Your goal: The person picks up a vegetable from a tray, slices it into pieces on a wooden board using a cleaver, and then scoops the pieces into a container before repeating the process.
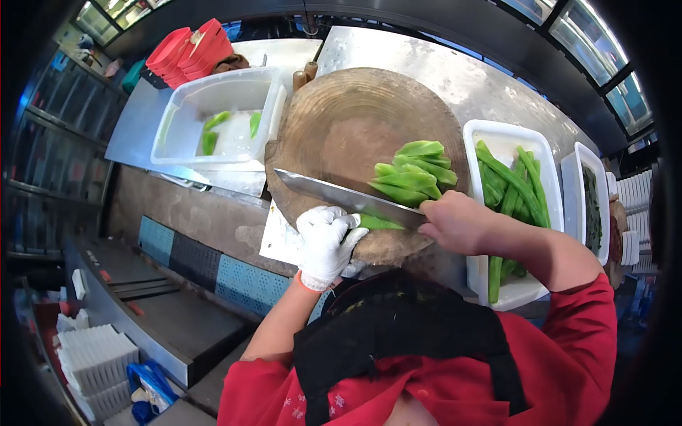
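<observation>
On a round wooden chopping block (341, 106), my right hand (458, 220) grips the handle of a large, wide-bladed kitchen knife (334, 193). Its blade points left across the block, just above a green vegetable piece (380, 223). My left hand (323, 241), in a white knitted glove, pinches the left end of that piece close to the blade. Beyond the knife lies a small pile of cut green vegetable pieces (415, 172). The far end of the knife handle is hidden inside my right fist.
To the right stands a white bin (474, 131) of long green stalks, with a smaller tub (602, 213) of dark greens past it. A translucent bin (170, 135) at left holds several green pieces. Red baskets (188, 53) are stacked behind it.
</observation>
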The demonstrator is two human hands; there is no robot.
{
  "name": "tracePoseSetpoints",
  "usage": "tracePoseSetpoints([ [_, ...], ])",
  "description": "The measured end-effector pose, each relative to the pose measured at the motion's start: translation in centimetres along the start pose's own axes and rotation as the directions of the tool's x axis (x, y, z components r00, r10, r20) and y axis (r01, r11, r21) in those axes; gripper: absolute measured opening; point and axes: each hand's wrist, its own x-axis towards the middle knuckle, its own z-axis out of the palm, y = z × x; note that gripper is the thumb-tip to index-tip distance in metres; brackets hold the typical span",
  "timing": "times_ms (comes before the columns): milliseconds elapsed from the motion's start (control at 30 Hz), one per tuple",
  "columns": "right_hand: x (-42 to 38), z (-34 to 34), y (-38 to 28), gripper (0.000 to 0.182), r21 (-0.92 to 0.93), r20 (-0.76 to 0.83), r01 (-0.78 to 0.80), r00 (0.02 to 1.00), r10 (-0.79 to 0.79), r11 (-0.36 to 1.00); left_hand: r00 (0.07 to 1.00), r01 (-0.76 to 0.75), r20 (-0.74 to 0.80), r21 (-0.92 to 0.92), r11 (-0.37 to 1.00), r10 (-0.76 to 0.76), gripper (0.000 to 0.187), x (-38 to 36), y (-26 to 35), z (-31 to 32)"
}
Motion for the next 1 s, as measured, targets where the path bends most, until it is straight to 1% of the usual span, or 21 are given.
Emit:
tracePoseSetpoints([
  [33,0.3,0.3,-0.6,0.024,0.013,0.032,-0.062,0.998,0.062,0.998,1.000,-0.001,-0.019,0.057,0.998,0.003,0.031,-0.1,0.4,-0.1],
  [67,0.7,0.5,-0.6,0.024,0.012,0.029,-0.063,0.998,0.063,0.998,0.999,-0.010,-0.040,0.114,0.993,0.015,0.030,0.1,0.6,-0.1],
  [100,0.9,0.8,-0.5,0.025,0.003,0.013,-0.001,1.000,0.001,1.000,0.999,-0.013,-0.038,0.111,0.994,0.018,0.030,0.3,0.8,-0.5],
  [167,0.9,1.2,-0.1,0.025,0.008,-0.030,0.108,0.994,-0.108,0.994,0.997,0.075,0.034,-0.037,0.996,-0.074,0.029,0.8,0.8,-1.9],
  [200,0.9,1.0,0.1,0.025,0.014,-0.039,0.107,0.994,-0.107,0.994,0.998,0.061,0.027,0.085,0.995,-0.063,0.027,0.6,0.2,-2.3],
  [267,0.9,0.7,0.8,0.024,0.043,-0.084,0.150,0.986,-0.146,0.988,0.994,0.002,0.112,0.136,0.991,-0.017,0.026,0.2,-0.9,-3.1],
  [300,0.9,0.2,1.0,0.024,0.040,-0.083,0.158,0.985,-0.154,0.987,0.987,0.033,0.154,0.098,0.995,-0.048,0.029,0.4,-0.4,-3.7],
  [333,0.7,-0.3,1.1,0.021,0.004,-0.077,0.148,0.986,-0.147,0.989,0.987,0.040,0.151,0.103,0.994,-0.056,0.029,-0.2,-0.1,-3.7],
  [400,0.6,-0.4,1.4,0.018,-0.029,-0.069,0.143,0.987,-0.145,0.989,0.973,0.180,0.143,0.003,0.984,-0.179,0.033,-1.3,0.7,-3.4],
  [433,0.6,-0.2,1.6,0.019,-0.009,-0.096,0.150,0.984,-0.150,0.989,0.980,0.174,0.097,0.036,0.984,-0.176,0.037,-1.4,1.1,-3.0],
  [467,0.6,-0.1,1.7,0.020,0.010,-0.121,0.155,0.981,-0.153,0.988,0.979,0.174,0.098,0.038,0.984,-0.177,0.037,-1.3,1.1,-2.5],
  [533,0.0,-0.5,1.1,0.020,0.025,-0.122,0.163,0.980,-0.159,0.986,0.996,0.088,0.017,0.049,0.995,-0.089,0.036,-0.9,0.4,-1.4],
  [567,-0.4,-0.9,0.8,0.021,0.040,-0.124,0.168,0.979,-0.162,0.985,0.998,0.058,-0.004,0.025,0.998,-0.058,0.036,-0.8,0.1,-1.0],
  [600,-0.6,-1.2,0.4,0.021,0.037,-0.126,0.167,0.979,-0.161,0.985,0.998,0.055,-0.008,0.024,0.998,-0.055,0.036,-0.7,0.1,-0.9],
  [667,-0.8,-1.5,-0.3,0.021,0.042,-0.077,0.118,0.990,-0.114,0.992,0.999,0.043,-0.009,0.059,0.997,-0.043,0.036,-0.7,0.1,-0.9],
  [800,0.5,-0.3,-0.4,0.021,0.047,-0.025,0.122,0.992,-0.120,0.991,0.997,0.075,-0.041,0.110,0.991,-0.071,0.035,-1.0,0.5,-0.9],
  [867,1.2,0.3,-0.2,0.025,0.044,-0.113,0.205,0.973,-0.199,0.978,0.990,0.089,-0.119,0.117,0.989,-0.075,0.033,-1.5,0.5,-0.7],
  [900,1.7,1.0,-0.2,0.025,0.053,-0.110,0.205,0.974,-0.198,0.977,0.991,0.092,-0.111,0.117,0.989,-0.079,0.033,-1.9,0.5,-0.8],
  [967,2.8,1.7,0.0,0.024,0.047,-0.162,0.257,0.955,-0.247,0.965,0.993,0.051,-0.112,0.067,0.996,-0.043,0.030,-2.0,0.3,-0.6],
  [1000,2.9,1.6,0.0,0.024,0.050,-0.166,0.255,0.956,-0.243,0.966,0.993,0.047,-0.109,0.065,0.997,-0.039,0.030,-2.4,0.4,-0.6],
])
